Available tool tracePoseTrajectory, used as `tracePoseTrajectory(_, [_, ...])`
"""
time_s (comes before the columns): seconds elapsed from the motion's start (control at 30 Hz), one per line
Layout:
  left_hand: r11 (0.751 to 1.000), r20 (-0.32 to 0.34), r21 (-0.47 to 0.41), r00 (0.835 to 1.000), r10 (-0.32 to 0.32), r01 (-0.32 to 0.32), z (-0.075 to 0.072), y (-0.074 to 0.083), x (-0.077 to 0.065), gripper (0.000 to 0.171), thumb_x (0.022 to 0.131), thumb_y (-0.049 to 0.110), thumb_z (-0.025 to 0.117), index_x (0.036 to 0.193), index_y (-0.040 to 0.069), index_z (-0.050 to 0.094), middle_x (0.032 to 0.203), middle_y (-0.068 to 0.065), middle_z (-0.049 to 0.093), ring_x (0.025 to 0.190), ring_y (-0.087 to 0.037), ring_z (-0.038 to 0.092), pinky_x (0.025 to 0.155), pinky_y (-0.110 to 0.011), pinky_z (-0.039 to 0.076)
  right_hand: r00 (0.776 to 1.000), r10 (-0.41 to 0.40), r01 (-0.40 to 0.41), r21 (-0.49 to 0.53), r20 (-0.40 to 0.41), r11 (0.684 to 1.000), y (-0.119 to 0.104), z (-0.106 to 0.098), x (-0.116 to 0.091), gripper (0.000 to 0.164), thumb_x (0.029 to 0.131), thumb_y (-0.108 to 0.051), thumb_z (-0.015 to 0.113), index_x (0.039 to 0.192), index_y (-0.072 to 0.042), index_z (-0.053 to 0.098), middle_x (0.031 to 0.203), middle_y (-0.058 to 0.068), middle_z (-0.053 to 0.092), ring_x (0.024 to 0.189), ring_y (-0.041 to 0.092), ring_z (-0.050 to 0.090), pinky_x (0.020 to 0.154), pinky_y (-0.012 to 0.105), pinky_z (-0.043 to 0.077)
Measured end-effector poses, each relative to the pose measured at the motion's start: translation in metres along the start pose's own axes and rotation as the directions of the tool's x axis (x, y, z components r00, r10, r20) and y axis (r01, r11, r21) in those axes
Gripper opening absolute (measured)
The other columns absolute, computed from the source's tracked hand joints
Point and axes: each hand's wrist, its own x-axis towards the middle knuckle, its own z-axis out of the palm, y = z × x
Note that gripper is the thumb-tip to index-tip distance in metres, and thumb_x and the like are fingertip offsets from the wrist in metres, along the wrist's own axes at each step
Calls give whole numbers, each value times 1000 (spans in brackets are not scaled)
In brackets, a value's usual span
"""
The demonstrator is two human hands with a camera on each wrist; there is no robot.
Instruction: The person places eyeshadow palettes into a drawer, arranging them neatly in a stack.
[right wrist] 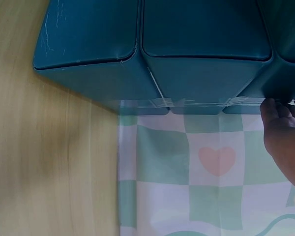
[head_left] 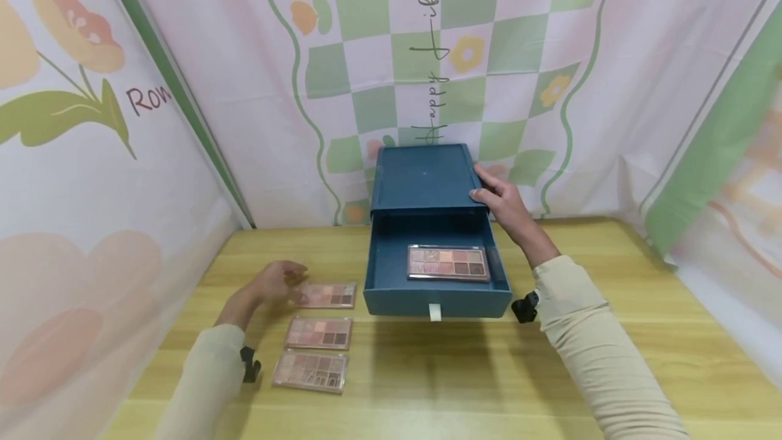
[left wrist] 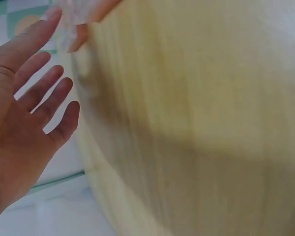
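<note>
My left hand is low over the table's left side, blurred, at the end of the farthest eyeshadow palette. In the left wrist view its fingers are spread and loosely bent, the uppermost right by the palette's clear edge. Two more eyeshadow palettes lie in a column nearer me. My right hand rests on the right top edge of a dark blue drawer unit, fingers fairly straight. The pulled-out top drawer contains another eyeshadow palette.
In the right wrist view, drawer units are stacked, with clear tape across their back part. A white pull tab hangs at the drawer front. Behind the wooden table hangs a checkered, printed curtain.
</note>
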Motion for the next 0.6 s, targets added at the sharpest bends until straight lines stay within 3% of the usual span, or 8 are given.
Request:
tracePoseTrajectory(0.3, [999, 24, -39, 999, 29, -28, 7, -2, -5, 78, 72, 12, 88, 140, -4, 53, 143, -27, 58, 135, -46, 53, 116, -56, 41, 1000, 2, -2, 5, 0, 1000, 0, 0, -1, 66, 102, -21, 50, 161, -11, 22, 171, 5, 16, 160, 27, 15, 128, 53, 20])
tracePoseTrajectory(0.6, [998, 23, 23, 998, 59, -59, 11, -1, -7, 76, 69, 17, 92, 135, -2, 60, 140, -26, 60, 133, -48, 53, 116, -60, 40, 1000, 6, -6, 7, -2, 1000, -2, 0, -2, 66, 102, -22, 50, 161, -12, 22, 172, 5, 15, 160, 27, 13, 128, 53, 20])
